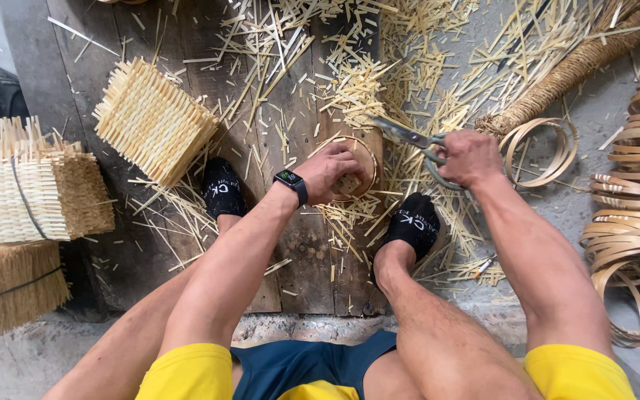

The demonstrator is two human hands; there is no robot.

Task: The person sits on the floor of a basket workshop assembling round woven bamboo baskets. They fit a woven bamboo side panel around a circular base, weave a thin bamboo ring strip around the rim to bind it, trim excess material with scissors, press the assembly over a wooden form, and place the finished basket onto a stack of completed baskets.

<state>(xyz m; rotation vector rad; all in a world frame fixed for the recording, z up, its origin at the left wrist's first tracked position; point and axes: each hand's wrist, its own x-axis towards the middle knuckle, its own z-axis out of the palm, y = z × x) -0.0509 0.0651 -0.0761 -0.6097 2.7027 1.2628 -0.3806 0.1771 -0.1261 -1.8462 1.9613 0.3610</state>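
Observation:
My left hand [332, 172], with a dark watch at the wrist, is closed on a small round woven basket with a bamboo ring rim [364, 164] that rests on a wooden board [298, 244]. My right hand [468, 157] grips a pair of metal scissors [409, 138]; their blades point left toward the basket's rim and look slightly parted. Both of my feet in black socks [222, 185] rest on the board to either side of the basket.
Cut bamboo splinters [350, 81] litter the board and floor. Woven square mats lie at left, one loose [153, 118] and others stacked [31, 185]. Bamboo hoops [538, 152] and coiled strips [638, 222] lie at right, near a braided rope-like bundle [572, 70].

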